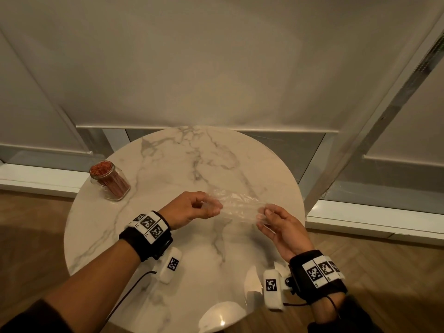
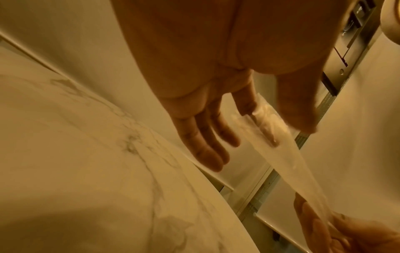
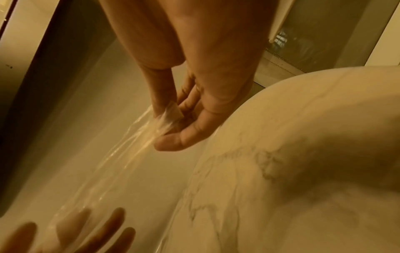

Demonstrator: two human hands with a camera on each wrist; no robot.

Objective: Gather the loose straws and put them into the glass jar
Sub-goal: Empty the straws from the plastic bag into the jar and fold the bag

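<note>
A glass jar (image 1: 111, 180) packed with red-orange straws stands at the left side of the round marble table (image 1: 168, 159). Over the table's middle both hands hold an empty clear plastic bag (image 1: 236, 205) stretched between them. My left hand (image 1: 200, 207) pinches the bag's left end between thumb and forefinger; in the left wrist view the bag (image 2: 279, 154) runs from that pinch down to the other hand, and the other fingers (image 2: 207, 145) hang straight. My right hand (image 1: 269, 218) pinches the right end, and the crumpled bag end (image 3: 167, 118) shows in the right wrist view.
A lowered roller blind (image 1: 204, 68) and window frames stand behind the table. Wooden floor (image 1: 384, 272) surrounds the table. No loose straws show on the tabletop.
</note>
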